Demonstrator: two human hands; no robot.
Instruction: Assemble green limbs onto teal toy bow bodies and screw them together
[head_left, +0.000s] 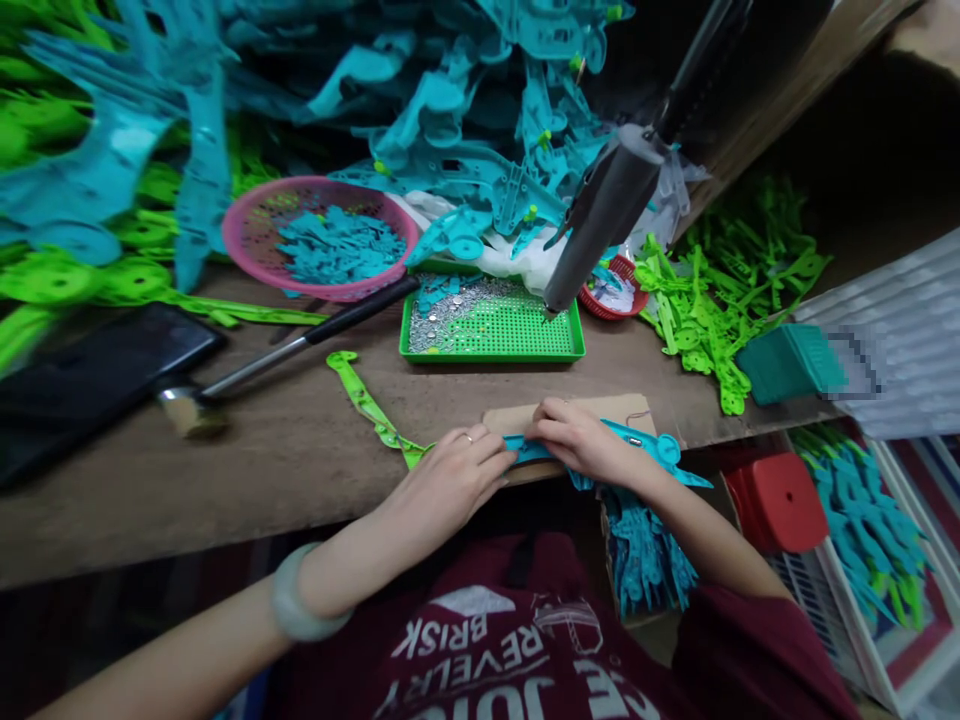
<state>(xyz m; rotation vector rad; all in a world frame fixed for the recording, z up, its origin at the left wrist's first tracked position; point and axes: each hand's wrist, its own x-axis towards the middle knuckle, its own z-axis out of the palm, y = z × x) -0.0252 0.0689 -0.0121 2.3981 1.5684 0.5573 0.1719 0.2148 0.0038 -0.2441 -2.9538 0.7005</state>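
So we're using the green tray as our landmark, since it sits mid-bench with small metal bits heaped toward its left side and a few blue pieces in the back left corner. Straight in front of it, on our side, is the blue plastic part, lying over a flat cardboard piece at the bench edge. Our right hand has its fingers bunched narrow, pinching that part around the middle. Our left hand has its fingers close together and curled down at the part's left end; the thumb's hidden, so we can't tell if it's really gripping.

Front left of the tray we've got a lime green part, its near end running up by our left hand. Further left there's a hammer, then a dark flat device. The pink basket of blue pieces is just behind and left of the tray, and the small red basket is just beside it on the right. A grey cylindrical tool hangs over the tray's right end. Well right of the tray is a lime green pile.
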